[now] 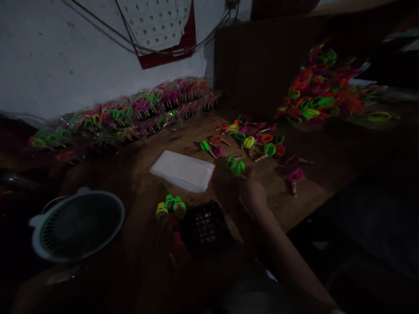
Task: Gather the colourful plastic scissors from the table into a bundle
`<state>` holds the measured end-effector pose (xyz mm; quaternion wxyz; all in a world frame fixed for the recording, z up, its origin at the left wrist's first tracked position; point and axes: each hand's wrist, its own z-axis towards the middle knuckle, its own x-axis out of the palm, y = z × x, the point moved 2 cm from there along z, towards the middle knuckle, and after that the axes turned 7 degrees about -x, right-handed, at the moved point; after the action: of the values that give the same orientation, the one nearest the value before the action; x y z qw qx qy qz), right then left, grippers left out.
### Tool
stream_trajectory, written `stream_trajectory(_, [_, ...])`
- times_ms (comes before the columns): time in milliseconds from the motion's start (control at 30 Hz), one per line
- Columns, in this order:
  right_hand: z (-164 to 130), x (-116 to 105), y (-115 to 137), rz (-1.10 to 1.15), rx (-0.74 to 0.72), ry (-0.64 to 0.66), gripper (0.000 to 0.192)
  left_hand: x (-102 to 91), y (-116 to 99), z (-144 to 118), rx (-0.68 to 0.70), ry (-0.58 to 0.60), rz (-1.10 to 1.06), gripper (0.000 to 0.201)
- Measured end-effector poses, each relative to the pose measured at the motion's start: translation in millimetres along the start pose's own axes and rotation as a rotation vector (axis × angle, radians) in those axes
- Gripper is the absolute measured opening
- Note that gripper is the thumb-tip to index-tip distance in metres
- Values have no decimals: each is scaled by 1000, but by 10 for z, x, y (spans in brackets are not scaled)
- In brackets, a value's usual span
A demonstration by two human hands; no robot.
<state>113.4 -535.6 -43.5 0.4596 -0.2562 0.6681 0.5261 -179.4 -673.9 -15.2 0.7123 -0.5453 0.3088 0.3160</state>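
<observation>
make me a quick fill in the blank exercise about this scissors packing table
1. The right hand reaches toward a ____ pair of scissors.
2. The stack of clear bags lies on the ____ table.
3. The left hand holds a bunch of scissors with their ____ pointing up.
4. A white fan sits to the ____ of the left hand.

Missing words: green; wooden; handles; left

A small bunch of scissors (170, 206) with green and yellow handles stands upright near the table's front edge; a green pair (236, 166) lies flat mid-table.
</observation>
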Motion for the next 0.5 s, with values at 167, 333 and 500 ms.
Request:
stream_trajectory(167, [-530,178,263,883,-230,196,26,36,24,95,-23,-23,8,44])
stream_trajectory(333, [-1144,672,750,1251,-160,571,27,73,49,102,-28,-31,7,45])
stream_trajectory(500, [-1126,866,789,1067,-295,571,22,120,97,51,-56,-32,-7,42])
